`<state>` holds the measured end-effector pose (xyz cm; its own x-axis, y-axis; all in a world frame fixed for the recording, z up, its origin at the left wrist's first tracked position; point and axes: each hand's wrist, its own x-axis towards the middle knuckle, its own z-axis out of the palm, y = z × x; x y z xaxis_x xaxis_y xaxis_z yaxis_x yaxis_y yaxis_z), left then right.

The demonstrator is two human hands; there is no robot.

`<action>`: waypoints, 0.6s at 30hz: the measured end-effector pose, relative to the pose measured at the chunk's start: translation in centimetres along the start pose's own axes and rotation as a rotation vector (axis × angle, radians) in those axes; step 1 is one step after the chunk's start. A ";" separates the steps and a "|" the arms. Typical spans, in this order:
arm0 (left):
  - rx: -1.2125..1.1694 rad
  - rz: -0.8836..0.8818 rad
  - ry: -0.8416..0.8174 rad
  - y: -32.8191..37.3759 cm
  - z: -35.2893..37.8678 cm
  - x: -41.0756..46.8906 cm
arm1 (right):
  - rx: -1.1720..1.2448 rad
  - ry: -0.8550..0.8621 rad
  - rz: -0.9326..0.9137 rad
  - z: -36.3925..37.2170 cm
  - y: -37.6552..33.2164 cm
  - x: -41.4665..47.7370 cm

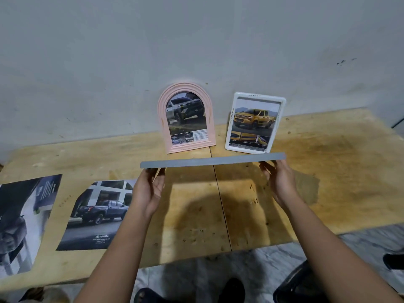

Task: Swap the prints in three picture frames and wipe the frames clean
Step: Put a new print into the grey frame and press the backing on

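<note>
- Plywood table (328, 193), with a loose pickup print (98, 215) lying at nine o'clock.
- Left hand (148, 189) and right hand (279, 182), level with each other, fingers part-curled, each pinching one end of the grey frame (213, 160).
- It's edge-on at twelve o'clock, long axis running nine-to-three.
- Beyond it, the pink arched frame (187, 121) and the white frame (254, 123) stand by the wall.

You sit at a pale wooden table (328, 171) made of two boards, with the seam (221, 204) running from its far edge to its near edge down the middle. On the table's right board there is a broad brownish stain (325, 149), and small dark specks dot the wood near the seam. Behind the table stands a grey-white wall (196, 40) with a few dark scuff marks (341, 61) high on the right. Below the table's near edge you see a pale marbled floor (363, 241) and, at the lower right, a black chair (293, 285).
</note>
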<state>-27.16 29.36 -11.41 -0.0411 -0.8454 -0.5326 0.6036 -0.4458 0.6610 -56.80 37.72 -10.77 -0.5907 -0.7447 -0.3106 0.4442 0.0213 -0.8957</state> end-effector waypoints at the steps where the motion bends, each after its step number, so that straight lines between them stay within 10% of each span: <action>1: -0.049 -0.016 -0.044 0.2 -0.3 -0.1 | 0.061 -0.017 0.047 -0.2 0.1 0.0; 18: 0.060 -0.218 -0.058 -2.2 -9.1 -1.9 | -0.384 -0.024 0.321 -4.4 3.9 -0.4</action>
<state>-21.18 34.64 -16.60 -0.2118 -0.7420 -0.6361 0.5273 -0.6347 0.5648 -57.79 41.06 -15.56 -0.4472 -0.6752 -0.5866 0.3187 0.4925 -0.8098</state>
